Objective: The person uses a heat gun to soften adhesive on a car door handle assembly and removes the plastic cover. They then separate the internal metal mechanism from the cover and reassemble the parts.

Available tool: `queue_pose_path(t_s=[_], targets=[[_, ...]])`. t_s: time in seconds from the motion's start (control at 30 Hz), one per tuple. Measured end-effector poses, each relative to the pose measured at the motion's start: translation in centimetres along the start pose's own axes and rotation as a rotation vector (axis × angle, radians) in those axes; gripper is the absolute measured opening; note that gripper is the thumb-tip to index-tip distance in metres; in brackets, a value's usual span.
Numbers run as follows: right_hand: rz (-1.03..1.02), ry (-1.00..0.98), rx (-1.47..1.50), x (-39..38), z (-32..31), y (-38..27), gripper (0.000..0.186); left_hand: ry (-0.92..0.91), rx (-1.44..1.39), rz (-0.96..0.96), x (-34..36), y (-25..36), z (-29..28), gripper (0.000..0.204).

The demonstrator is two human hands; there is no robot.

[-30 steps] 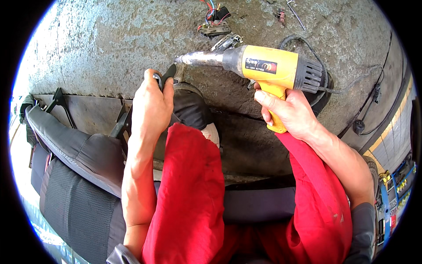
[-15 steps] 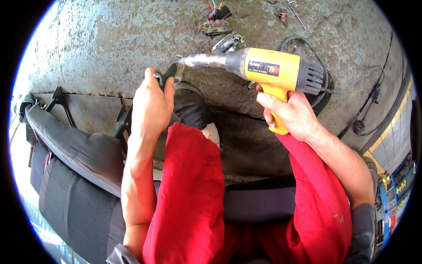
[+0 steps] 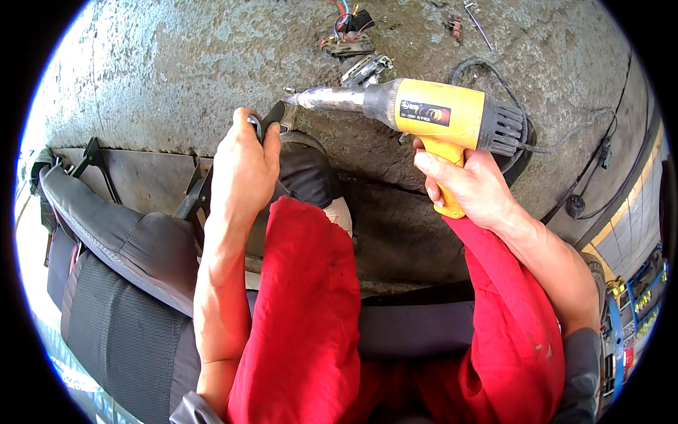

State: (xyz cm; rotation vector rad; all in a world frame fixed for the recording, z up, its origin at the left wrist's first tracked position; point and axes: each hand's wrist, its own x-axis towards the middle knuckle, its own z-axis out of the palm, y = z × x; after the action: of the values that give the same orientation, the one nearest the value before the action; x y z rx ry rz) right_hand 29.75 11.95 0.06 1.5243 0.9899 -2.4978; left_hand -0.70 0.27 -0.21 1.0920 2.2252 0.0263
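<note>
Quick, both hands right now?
Left hand: closed on a small dark piece, exact kind unclear.
Right hand: closed around the handle of the yellow heat gun.

Patchy, worn grey-green floor. Dark flat module lies near top, red and blue wires rising from it; silver-and-black angular piece sits just below. Small reddish-brown block lies beside thin silver rod. Padded dark-grey fabric seat stands left.
</note>
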Motion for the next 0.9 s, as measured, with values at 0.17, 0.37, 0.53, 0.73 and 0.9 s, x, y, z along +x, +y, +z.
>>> queue_pose_path(t_s=[0.17,0.37,0.53,0.73,0.9], targets=[[-0.026,-0.004,0.001,-0.12,0.02,-0.14,0.031,0.017,-0.015,0.02,-0.03,-0.08,0.02,0.035],[-0.01,0.009,-0.014,0.2,0.19,-0.12,0.031,0.002,-0.014,0.004,-0.01,-0.08,-0.01,0.036],[-0.012,-0.006,-0.048,-0.1,-0.03,-0.38,0.032,-0.01,0.004,-0.006,0.05,-0.01,-0.09,0.035],[0.005,0.001,-0.096,-0.23,0.13,-0.55,0.031,-0.007,0.008,-0.005,0.05,-0.04,-0.04,0.035],[0.017,0.009,-0.122,-0.34,0.28,-0.94,0.032,-0.001,0.01,0.007,0.05,-0.03,-0.03,0.035]])
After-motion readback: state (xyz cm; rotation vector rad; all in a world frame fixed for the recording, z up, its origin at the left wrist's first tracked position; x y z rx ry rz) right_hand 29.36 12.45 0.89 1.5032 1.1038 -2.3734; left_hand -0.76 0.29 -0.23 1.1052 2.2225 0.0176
